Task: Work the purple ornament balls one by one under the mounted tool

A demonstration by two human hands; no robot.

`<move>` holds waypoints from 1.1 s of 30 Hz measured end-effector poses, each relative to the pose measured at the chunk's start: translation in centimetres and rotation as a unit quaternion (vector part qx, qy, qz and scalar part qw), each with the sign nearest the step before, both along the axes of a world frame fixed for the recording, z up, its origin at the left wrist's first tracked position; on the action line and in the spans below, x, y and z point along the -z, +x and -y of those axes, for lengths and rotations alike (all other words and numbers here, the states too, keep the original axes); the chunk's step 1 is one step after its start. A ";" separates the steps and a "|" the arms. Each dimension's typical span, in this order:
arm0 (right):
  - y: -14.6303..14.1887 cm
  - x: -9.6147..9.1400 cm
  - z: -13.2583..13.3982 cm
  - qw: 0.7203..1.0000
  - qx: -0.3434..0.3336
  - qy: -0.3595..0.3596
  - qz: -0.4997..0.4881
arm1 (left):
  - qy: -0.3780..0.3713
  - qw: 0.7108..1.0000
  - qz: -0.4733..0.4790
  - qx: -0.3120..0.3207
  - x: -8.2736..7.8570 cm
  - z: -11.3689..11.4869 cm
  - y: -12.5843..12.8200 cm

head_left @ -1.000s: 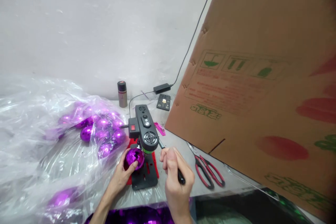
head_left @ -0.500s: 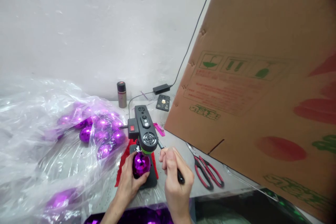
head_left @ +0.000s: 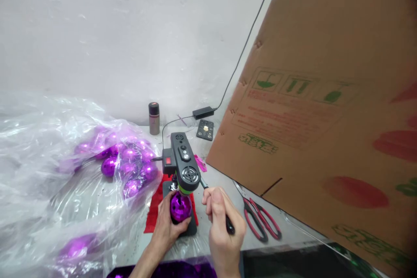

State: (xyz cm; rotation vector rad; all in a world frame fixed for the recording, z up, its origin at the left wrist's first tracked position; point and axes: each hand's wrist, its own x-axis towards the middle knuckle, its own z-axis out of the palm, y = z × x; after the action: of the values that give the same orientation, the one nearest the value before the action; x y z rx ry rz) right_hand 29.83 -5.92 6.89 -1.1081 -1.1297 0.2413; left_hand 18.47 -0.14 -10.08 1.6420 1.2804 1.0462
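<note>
A small black bench machine [head_left: 183, 150], shaped like a mini drill press with a green ring under its head, stands on the table. Beneath the head sits a shiny purple mirrored ball [head_left: 181, 208]. My left hand [head_left: 167, 221] grips this ball from the left, thumb along its lower front and fingers round the far side. Just to the right, my right hand [head_left: 224, 219] is closed round the black-gripped lever [head_left: 230, 227] of the machine. The contact point between the head and the ball is hard to make out.
Clear plastic sheeting [head_left: 29, 182] with several purple balls [head_left: 109, 167] covers the left side. Red-handled scissors [head_left: 260, 219] lie right of my right hand, beside a large leaning cardboard box [head_left: 312, 108]. Behind stand a bottle [head_left: 154, 119] and a power adapter [head_left: 203, 112].
The whole view has shifted slightly, so things appear a little farther right. Both hands keep their holds on the ball and lever, with no clear movement of either.
</note>
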 end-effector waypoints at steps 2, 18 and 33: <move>0.0 0.0 0.0 1.000 0.003 0.005 0.004 | 0.001 1.000 0.000 0.000 0.2 0.0 0.0; -0.6 5.5 -0.9 0.991 0.041 0.126 -0.016 | -0.013 1.000 -0.018 -0.006 0.1 0.1 0.3; -0.6 6.4 -1.0 0.991 0.037 0.131 -0.019 | 0.009 1.000 -0.012 -0.016 1.4 0.0 0.6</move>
State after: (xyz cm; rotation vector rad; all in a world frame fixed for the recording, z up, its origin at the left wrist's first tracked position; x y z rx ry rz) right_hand 29.24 -4.96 0.49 -0.9063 -1.0503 0.0545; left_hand 19.08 -0.18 -11.46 1.6569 1.3212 1.0617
